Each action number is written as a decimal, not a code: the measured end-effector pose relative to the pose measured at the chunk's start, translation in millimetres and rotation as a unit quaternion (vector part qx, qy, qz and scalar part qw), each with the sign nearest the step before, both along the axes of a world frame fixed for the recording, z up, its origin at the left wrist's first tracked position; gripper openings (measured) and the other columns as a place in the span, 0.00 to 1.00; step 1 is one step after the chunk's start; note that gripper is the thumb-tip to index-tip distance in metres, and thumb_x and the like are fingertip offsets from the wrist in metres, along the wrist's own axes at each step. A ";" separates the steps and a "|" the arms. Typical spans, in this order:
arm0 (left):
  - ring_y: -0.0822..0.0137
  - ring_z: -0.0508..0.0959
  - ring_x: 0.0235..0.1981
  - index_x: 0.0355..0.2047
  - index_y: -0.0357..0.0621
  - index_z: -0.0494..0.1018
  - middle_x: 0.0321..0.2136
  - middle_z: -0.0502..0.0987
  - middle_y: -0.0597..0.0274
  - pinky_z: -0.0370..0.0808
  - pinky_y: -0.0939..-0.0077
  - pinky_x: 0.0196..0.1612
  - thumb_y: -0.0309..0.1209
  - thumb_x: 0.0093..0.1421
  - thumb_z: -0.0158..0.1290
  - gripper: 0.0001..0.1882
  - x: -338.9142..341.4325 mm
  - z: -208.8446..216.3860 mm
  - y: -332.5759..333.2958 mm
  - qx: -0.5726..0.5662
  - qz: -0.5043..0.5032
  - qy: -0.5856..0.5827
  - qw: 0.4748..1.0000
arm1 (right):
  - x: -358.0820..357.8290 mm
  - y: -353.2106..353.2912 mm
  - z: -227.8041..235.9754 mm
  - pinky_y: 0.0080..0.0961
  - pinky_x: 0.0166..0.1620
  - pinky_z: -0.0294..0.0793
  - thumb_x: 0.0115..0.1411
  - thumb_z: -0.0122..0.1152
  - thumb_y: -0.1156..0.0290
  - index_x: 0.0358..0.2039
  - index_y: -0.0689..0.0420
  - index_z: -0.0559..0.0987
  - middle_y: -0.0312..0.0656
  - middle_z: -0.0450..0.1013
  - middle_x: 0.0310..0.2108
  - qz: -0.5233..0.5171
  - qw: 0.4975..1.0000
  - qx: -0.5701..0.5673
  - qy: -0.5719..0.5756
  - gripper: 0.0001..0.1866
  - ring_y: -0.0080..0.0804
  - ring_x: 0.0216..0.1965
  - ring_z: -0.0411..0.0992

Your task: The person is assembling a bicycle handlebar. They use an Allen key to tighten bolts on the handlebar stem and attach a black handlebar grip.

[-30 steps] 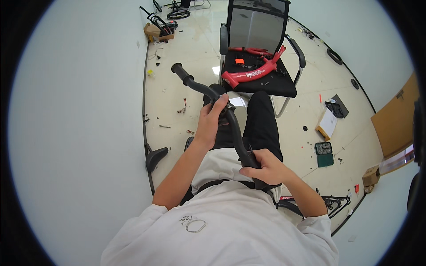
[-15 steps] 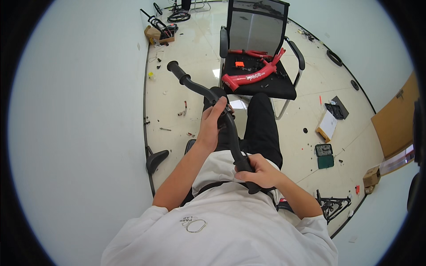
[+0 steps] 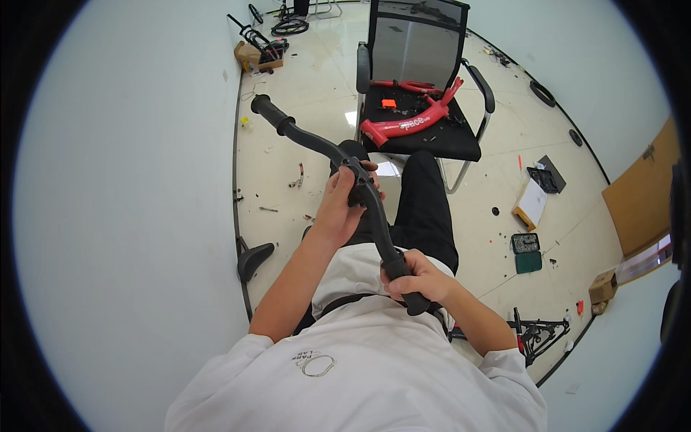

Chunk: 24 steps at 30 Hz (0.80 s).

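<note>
A black bicycle handlebar slants across my lap, its far-left end pointing away from me. At its middle is a black stem clamp with bolts. My left hand is closed around that clamp, the thumb on its near side and fingertips showing beyond it. Around the grip at the near-right end, my right hand is wrapped, thumb across the top. A second rubber grip covers the far end, free of any hand. The clamp's underside is hidden by my left hand.
Ahead stands a black mesh chair bearing a red bicycle frame part and small parts. A saddle lies by the left wall. To the right are a green case, a white box and a black frame.
The handlebar has turned slightly, its far end shifting left and its clamp bolts now facing up. My left hand has shifted its hold at the clamp; my right stays on the grip.
</note>
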<state>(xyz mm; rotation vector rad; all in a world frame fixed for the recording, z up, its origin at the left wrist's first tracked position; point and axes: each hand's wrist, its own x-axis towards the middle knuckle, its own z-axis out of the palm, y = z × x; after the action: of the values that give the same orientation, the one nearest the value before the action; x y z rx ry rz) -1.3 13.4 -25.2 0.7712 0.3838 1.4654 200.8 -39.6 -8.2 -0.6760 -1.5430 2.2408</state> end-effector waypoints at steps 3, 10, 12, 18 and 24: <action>0.67 0.71 0.45 0.49 0.42 0.66 0.34 0.72 0.63 0.73 0.59 0.54 0.58 0.65 0.47 0.30 -3.3 -3.5 -0.1 0.037 -0.012 0.029 0.999 | 2.8 -1.2 2.2 0.21 0.26 0.65 0.49 0.65 0.70 0.28 0.62 0.75 0.35 0.69 0.20 0.003 1.000 0.023 0.003 0.11 0.22 0.20 0.66; 0.66 0.75 0.42 0.45 0.40 0.69 0.36 0.74 0.59 0.75 0.61 0.53 0.50 0.67 0.49 0.23 -10.0 -12.9 5.9 -0.044 0.009 0.062 0.997 | 0.6 -3.6 6.7 0.18 0.31 0.63 0.55 0.66 0.68 0.28 0.60 0.76 0.29 0.68 0.23 -0.031 0.987 0.129 -0.090 0.09 0.16 0.25 0.63; 0.65 0.75 0.42 0.45 0.39 0.70 0.36 0.74 0.58 0.75 0.61 0.53 0.48 0.67 0.51 0.22 -9.9 -13.8 7.4 -0.015 -0.012 0.040 0.999 | 1.8 -2.9 8.6 0.20 0.28 0.64 0.52 0.65 0.71 0.27 0.61 0.76 0.32 0.69 0.21 -0.029 0.987 0.138 -0.076 0.08 0.19 0.23 0.65; 0.64 0.75 0.43 0.45 0.38 0.71 0.36 0.75 0.57 0.74 0.60 0.55 0.48 0.62 0.58 0.25 -9.1 -5.9 2.3 0.065 -0.046 0.011 0.997 | 17.6 1.4 7.5 0.19 0.27 0.64 0.52 0.64 0.72 0.27 0.61 0.75 0.32 0.69 0.22 0.043 0.998 -0.041 0.033 0.07 0.19 0.21 0.66; 0.65 0.77 0.41 0.43 0.36 0.74 0.36 0.77 0.55 0.76 0.61 0.52 0.43 0.61 0.59 0.21 -8.9 -6.9 0.5 0.008 -0.042 0.018 0.999 | 12.5 -2.8 -0.9 0.19 0.27 0.64 0.52 0.64 0.72 0.28 0.62 0.75 0.34 0.69 0.21 0.017 1.000 -0.005 0.012 0.08 0.20 0.21 0.65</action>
<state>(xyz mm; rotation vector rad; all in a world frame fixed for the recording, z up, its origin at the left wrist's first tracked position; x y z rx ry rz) -10.1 14.0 -32.1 0.8175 0.3635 1.3790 213.3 -42.4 -9.1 -0.6268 -1.5439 2.2749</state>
